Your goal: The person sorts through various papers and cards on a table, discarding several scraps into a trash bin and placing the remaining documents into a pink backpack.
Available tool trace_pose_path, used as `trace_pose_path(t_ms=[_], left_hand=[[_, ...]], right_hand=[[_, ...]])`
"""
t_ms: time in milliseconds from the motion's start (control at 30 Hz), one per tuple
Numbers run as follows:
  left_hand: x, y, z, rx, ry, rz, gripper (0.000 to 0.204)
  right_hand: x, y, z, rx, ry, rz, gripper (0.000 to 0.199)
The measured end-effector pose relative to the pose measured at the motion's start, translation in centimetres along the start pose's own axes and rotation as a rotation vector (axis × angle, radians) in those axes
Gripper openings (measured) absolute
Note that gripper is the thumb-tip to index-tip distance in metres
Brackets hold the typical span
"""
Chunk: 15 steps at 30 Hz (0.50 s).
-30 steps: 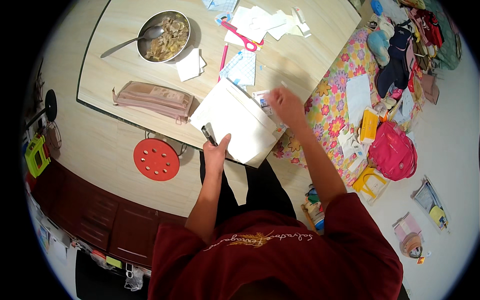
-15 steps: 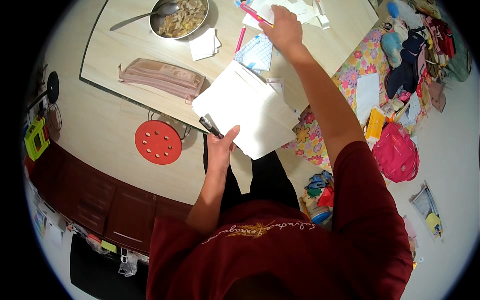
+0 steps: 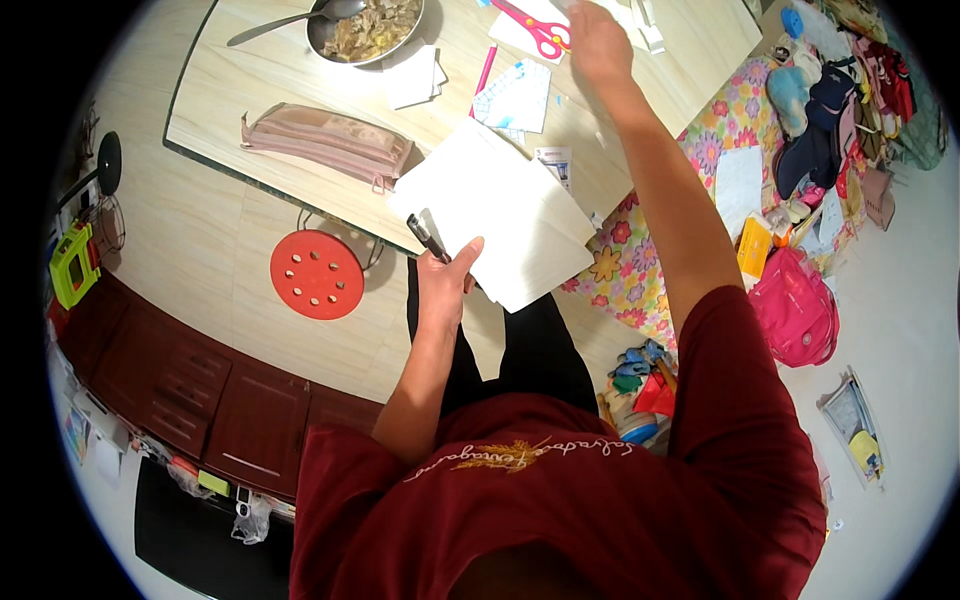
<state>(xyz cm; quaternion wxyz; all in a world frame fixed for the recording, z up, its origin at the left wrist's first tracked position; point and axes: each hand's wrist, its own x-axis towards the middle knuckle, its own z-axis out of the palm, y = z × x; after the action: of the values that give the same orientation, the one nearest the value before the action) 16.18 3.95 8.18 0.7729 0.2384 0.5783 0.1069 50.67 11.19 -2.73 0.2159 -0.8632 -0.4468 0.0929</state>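
My left hand [image 3: 445, 280] grips a black pen [image 3: 426, 236] and rests on the near corner of a stack of white paper sheets [image 3: 505, 215], which overhangs the front edge of the light wooden table [image 3: 230, 90]. My right arm stretches far across the table. My right hand [image 3: 598, 42] is over white paper scraps next to red-handled scissors [image 3: 540, 28]. Its fingers reach the top edge of the picture, so what they hold is hidden. A pink pencil [image 3: 484, 78] and a patterned blue-and-white paper [image 3: 515, 98] lie between the two hands.
A metal bowl of food with a spoon [image 3: 365, 25] and a pink pouch [image 3: 325, 142] are on the table's left part. A red round stool [image 3: 317, 273] stands below the table edge. A floral mat [image 3: 640, 290], a pink backpack [image 3: 795, 305] and clutter lie at right.
My right hand left the white sheets and reached across the table, past the scissors. My left hand stayed on the sheets with the pen.
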Motion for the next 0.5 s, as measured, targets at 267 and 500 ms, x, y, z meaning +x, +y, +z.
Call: trace_pose_path(t_ms=[267, 500], left_hand=[[0.0, -0.9, 0.6, 0.011, 0.059, -0.035, 0.009], [-0.7, -0.5, 1.3, 0.076, 0.062, -0.035, 0.011]], right_hand=[[-7.7, -5.7, -8.0, 1.138, 0.035, 0.723, 0.032], [-15.3, -7.6, -8.2, 1.49, -0.076, 1.002, 0.031]])
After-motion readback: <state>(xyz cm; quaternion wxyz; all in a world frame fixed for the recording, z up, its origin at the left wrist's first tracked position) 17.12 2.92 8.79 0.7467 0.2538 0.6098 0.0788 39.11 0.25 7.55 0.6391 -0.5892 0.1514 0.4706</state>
